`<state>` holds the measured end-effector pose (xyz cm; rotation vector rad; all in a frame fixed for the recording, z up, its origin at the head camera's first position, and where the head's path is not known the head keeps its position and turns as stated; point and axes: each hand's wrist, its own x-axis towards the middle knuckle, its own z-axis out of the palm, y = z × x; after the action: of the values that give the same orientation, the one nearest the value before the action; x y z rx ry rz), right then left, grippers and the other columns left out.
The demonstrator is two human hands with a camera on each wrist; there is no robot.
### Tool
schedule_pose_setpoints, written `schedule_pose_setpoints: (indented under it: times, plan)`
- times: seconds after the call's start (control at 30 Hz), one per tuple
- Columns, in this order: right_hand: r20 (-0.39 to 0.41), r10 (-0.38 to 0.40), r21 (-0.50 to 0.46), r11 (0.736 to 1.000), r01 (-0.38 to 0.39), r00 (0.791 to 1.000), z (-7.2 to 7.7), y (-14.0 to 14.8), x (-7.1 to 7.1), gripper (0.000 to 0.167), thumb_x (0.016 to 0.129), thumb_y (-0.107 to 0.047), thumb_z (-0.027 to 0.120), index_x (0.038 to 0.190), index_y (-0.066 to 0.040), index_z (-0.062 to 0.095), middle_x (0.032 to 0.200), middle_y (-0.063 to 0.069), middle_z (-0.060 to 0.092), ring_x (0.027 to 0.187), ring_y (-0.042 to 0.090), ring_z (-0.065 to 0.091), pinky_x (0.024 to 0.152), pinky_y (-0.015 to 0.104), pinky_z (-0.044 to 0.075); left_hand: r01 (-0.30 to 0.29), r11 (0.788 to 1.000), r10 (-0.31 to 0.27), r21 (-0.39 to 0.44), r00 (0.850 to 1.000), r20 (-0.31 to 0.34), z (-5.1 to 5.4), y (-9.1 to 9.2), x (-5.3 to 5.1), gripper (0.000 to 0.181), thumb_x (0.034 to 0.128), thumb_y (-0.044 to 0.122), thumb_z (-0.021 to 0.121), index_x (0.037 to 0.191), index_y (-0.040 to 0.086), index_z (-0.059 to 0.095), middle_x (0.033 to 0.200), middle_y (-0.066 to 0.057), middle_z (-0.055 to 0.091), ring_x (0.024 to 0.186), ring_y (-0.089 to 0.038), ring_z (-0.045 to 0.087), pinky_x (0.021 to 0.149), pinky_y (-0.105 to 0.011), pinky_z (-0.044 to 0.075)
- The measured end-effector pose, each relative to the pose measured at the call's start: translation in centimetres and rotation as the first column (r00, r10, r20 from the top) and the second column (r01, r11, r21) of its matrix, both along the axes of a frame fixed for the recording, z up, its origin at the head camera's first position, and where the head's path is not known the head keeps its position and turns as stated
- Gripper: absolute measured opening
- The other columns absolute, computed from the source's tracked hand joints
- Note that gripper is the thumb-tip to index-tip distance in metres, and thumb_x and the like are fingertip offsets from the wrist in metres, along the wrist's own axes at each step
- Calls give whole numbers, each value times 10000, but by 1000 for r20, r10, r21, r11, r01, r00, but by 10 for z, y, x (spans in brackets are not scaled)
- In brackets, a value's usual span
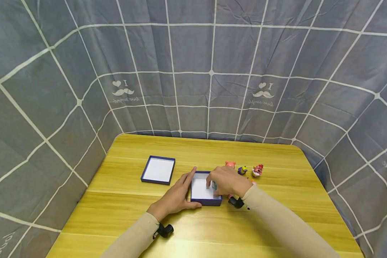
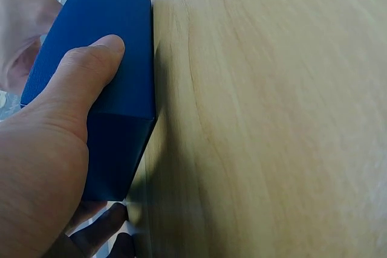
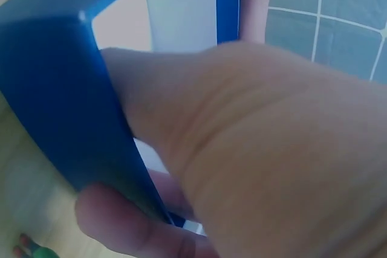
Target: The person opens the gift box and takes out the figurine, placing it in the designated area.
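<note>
A dark blue open box (image 1: pixel 206 202) with a white inside stands on the table before me. My left hand (image 1: pixel 172 199) holds it at the near left corner, fingers along the left side. In the left wrist view the thumb (image 2: pixel 91 67) presses on the blue front face. My right hand (image 1: pixel 227 180) reaches over the right wall, with thumb and forefinger inside. Between them shows a small grey-blue thing (image 1: pixel 214 186), mostly hidden by the hand; its kind is unclear. In the right wrist view other fingers (image 3: pixel 115 219) lie outside the box wall (image 3: pixel 60 89).
Left of the box lies its shallow lid (image 1: pixel 158 169), white inside up. Beyond the right hand stand small figures: a pink one (image 1: pixel 230 164), a dark blue and yellow one (image 1: pixel 242 170), a red and white one (image 1: pixel 257 171). A grey checked curtain (image 1: pixel 193 89) surrounds the wooden table (image 1: pixel 193 236).
</note>
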<state>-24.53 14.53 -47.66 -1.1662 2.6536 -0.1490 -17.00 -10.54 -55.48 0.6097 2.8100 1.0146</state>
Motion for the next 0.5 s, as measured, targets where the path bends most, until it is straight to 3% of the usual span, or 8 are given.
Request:
schedule_pose_setpoints:
  times: [0.2,0.5]
  plan:
    - [-11,4,-3,1000,-4,1000,-3,-1,0,286,852,-219,1082,1082,-198,914,1004,-23,854,810,74,681,761,351,616,0,1000,0,1,1000,-8,-1,1,-1,1349,958,579,958,1903,219,65,1833,-243,410,1619,-432,558,1314,-598,520]
    - [-29,-1,-14,1000,1,1000,-4,0,-1,348,858,-223,1079,1150,-128,913,1045,-8,870,886,114,764,810,367,664,4,1000,-4,19,1000,-5,-2,0,-2,1356,954,568,965,1902,216,62,1840,-246,400,1628,-437,550,1321,-597,514]
